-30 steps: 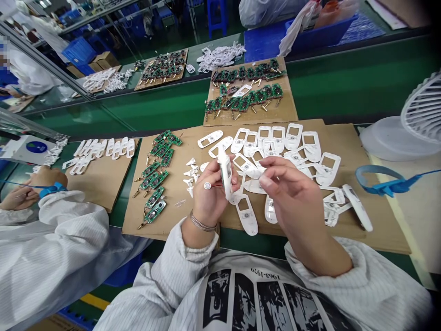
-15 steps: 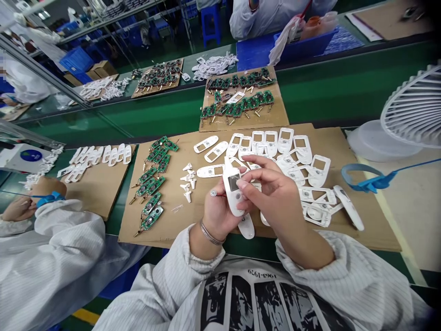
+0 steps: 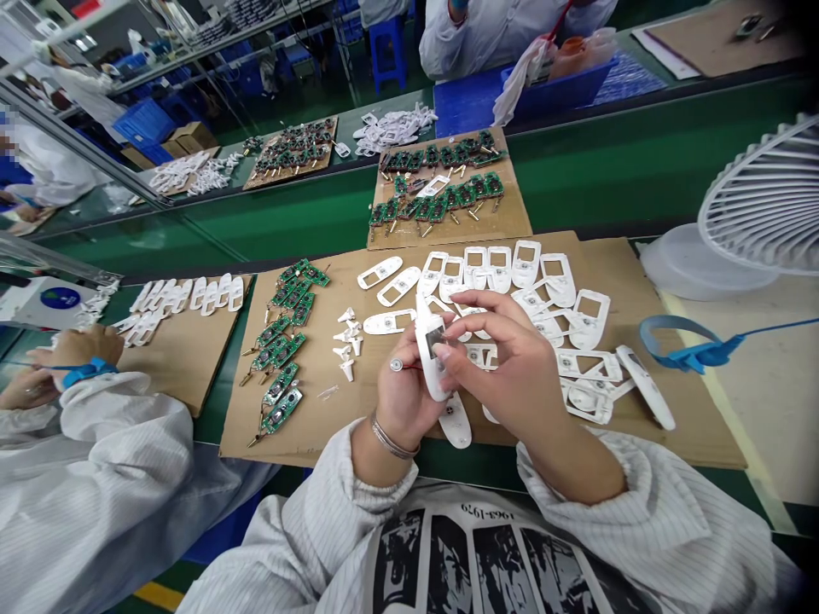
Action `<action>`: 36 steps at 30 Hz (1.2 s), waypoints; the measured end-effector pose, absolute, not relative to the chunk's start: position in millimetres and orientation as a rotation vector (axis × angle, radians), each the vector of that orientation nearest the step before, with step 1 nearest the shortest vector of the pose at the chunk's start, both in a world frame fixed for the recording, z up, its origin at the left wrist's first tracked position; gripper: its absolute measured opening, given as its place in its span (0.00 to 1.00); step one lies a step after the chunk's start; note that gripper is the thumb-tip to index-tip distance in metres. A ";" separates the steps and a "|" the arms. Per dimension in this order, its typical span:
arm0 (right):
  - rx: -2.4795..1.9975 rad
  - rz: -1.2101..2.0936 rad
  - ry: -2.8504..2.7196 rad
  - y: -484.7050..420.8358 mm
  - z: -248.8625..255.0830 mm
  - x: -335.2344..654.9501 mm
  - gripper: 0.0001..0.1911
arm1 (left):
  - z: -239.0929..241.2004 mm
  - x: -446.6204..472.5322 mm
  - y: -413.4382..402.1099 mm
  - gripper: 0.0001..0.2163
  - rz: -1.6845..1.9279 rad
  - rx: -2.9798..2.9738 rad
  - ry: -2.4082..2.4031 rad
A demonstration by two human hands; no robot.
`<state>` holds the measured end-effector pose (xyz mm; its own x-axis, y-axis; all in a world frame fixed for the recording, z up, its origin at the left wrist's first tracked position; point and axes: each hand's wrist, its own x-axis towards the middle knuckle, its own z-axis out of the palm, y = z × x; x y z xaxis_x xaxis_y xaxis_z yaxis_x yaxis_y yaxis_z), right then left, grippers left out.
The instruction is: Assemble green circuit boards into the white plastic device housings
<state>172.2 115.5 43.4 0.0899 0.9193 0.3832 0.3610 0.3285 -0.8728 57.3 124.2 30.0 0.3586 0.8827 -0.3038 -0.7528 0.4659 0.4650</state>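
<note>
Between my hands is a white ear thermometer (image 3: 428,351) with a dark display window, tilted with its narrow tip pointing up and away. My left hand (image 3: 403,388) grips it from the left and below. A small round silver part (image 3: 396,365) on a red wire sticks out beside my left fingers. My right hand (image 3: 505,354) holds the thermometer's right side, thumb over the display area and fingers bent round behind. White shell halves (image 3: 455,424) lie on the cardboard (image 3: 358,409) under and beyond my hands. Small white cone-shaped pieces (image 3: 346,351) sit left of them.
Green circuit boards (image 3: 281,341) line the cardboard's left side; more boards (image 3: 441,200) rest on another sheet ahead. A finished-looking white unit (image 3: 646,388) lies right, near a blue wrist strap (image 3: 694,341) and a white fan (image 3: 764,200). A co-worker's hands (image 3: 83,354) are at left.
The thermometer has turned in my hands, so its display now faces more to the right and its side edge shows. My hands stay in nearly the same place; the camera view has shifted slightly.
</note>
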 end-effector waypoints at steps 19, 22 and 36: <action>-1.109 0.876 -1.154 108.3 46.0 175.4 0.06 | 28.7 53.8 126.3 0.09 1.156 0.226 0.545; -1.077 1.182 -0.978 109.9 36.2 162.4 0.14 | 31.3 63.2 125.2 0.07 1.229 0.153 0.606; -1.121 1.255 -0.812 111.8 27.9 150.2 0.10 | 26.7 74.1 118.2 0.11 1.284 0.162 0.623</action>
<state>150.2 111.8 27.9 0.1719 0.9794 -0.1059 -0.3045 -0.0494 -0.9512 74.1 118.2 26.7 0.1452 0.9282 -0.3427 -0.8434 0.2972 0.4477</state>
